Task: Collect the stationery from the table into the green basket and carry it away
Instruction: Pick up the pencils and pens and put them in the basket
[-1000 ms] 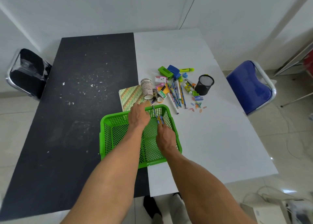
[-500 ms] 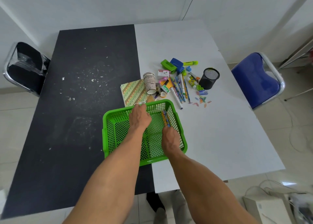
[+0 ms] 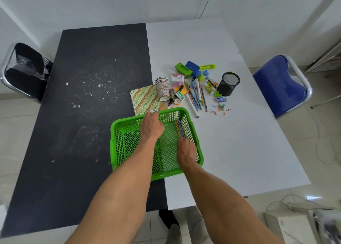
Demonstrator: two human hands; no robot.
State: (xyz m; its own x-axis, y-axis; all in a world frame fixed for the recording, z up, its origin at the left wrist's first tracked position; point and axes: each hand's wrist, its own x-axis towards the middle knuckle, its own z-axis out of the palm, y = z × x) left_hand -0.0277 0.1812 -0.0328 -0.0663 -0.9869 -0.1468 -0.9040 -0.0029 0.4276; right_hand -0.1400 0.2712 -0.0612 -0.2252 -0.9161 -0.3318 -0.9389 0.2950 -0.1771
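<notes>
1. Green basket (image 3: 118, 144) sits on the table (image 3: 239, 151), straddling the black/white seam, near the front edge.
2. Left hand (image 3: 151, 126) reaches over the basket's far rim at 12 o'clock, fingers curled down onto a white item there; whether it is gripped, cannot tell.
3. Right hand (image 3: 186, 152) is inside the basket at 3 o'clock, closed on a bundle of pencils (image 3: 180, 128) lying along the right wall.
4. Stationery pile: notebook (image 3: 144, 100), paper cups (image 3: 163, 88), more pencils (image 3: 196, 96), black mesh holder (image 3: 228, 84), paper clips (image 3: 220, 110), all beyond the basket at 12–2 o'clock.
</notes>
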